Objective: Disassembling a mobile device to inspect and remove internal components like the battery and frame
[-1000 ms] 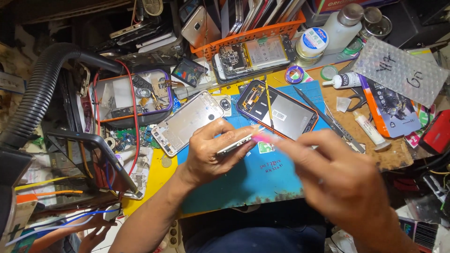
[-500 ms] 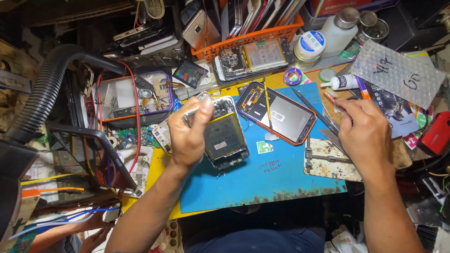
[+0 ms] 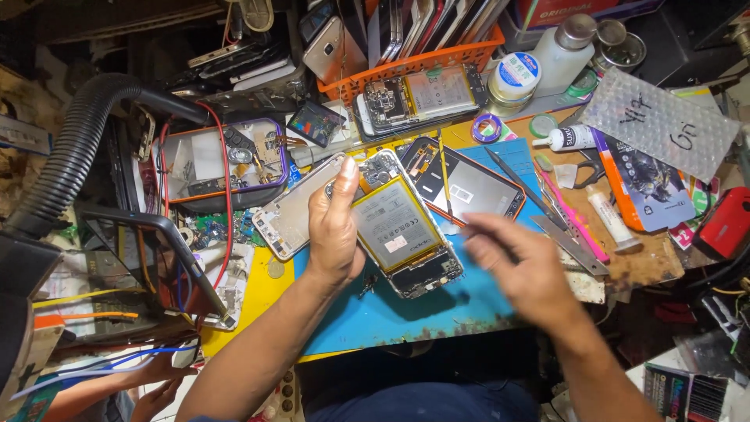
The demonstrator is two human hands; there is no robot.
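Bare forearms — no sleeves; dark blue trousers [image 3: 422, 402].

I'm looking at a phone repair workshop: opened phones [image 3: 406, 234] on a blue mat [image 3: 406, 312], an orange basket [image 3: 461, 47] of parts, tweezers [image 3: 570, 246], glue tubes [image 3: 564, 139], cluttered table [image 3: 641, 266].

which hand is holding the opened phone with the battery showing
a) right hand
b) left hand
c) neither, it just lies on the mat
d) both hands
b) The left hand grips the opened phone at its left edge, while the right hand hovers blurred beside it, apart from it.
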